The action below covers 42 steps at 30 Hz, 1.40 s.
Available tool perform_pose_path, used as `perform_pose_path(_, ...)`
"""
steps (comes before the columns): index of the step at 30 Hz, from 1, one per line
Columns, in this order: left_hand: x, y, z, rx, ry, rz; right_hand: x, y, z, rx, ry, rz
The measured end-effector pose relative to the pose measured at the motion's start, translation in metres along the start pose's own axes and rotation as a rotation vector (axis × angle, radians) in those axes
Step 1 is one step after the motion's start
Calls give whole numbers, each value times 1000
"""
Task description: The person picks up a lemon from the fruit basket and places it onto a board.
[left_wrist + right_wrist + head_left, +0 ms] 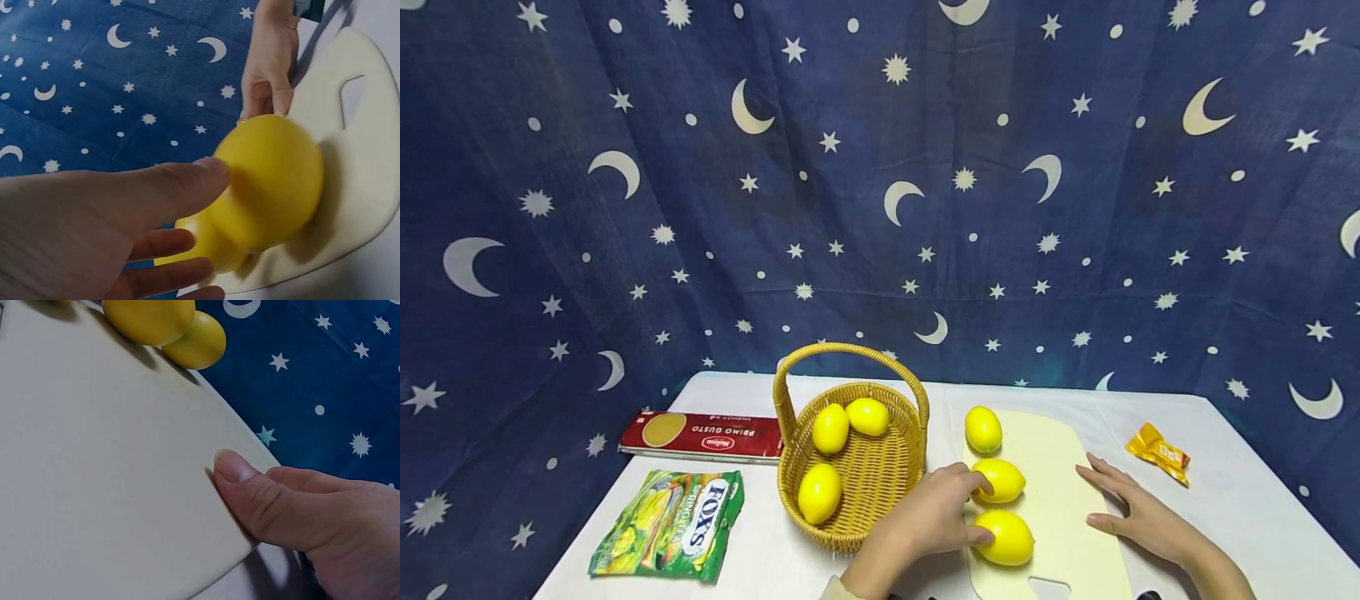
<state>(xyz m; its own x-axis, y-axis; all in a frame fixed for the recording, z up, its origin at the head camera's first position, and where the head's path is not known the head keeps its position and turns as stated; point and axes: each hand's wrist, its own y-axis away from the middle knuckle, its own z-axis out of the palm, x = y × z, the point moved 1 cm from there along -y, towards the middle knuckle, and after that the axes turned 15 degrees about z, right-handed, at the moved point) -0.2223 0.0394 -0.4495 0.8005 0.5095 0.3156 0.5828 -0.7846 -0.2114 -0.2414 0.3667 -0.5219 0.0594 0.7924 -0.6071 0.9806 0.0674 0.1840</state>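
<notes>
Three lemons lie in a row along the left side of a cream cutting board: a far lemon, a middle lemon and a near lemon. My left hand reaches in from the left, its thumb at the near lemon and its fingers by the middle one. In the left wrist view the thumb tip meets the side of the large lemon, the other fingers loosely bent and spread below. My right hand rests at the board's right edge, fingers extended, thumb over its surface.
Left of the board stands a wicker basket with a tall handle and three lemons inside. A red spaghetti pack and a green Fox's bag lie farther left. A yellow-orange wrapped snack lies at the right. A starry cloth hangs behind.
</notes>
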Motion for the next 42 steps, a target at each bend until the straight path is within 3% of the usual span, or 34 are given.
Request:
perform_pose_path(7,5,0,1,-68,14,58,-2,1,-1,7,-4,-18)
perform_pose_path(13,6,-3,7,-86,13,102,-2,1,-1,2,0,-14)
perform_pose_path(24,4,-3,10,-30,-25,40,-1,-1,0,-15,-6,-13)
perform_pose_path(34,4,-1,10,-17,-63,44,3,-2,1,-9,3,-23)
perform_pose_path(38,5,0,5,-10,-65,45,2,-1,1,-11,12,-14)
perform_pose_path(42,6,4,-9,7,-43,44,2,-1,1,-10,14,-10)
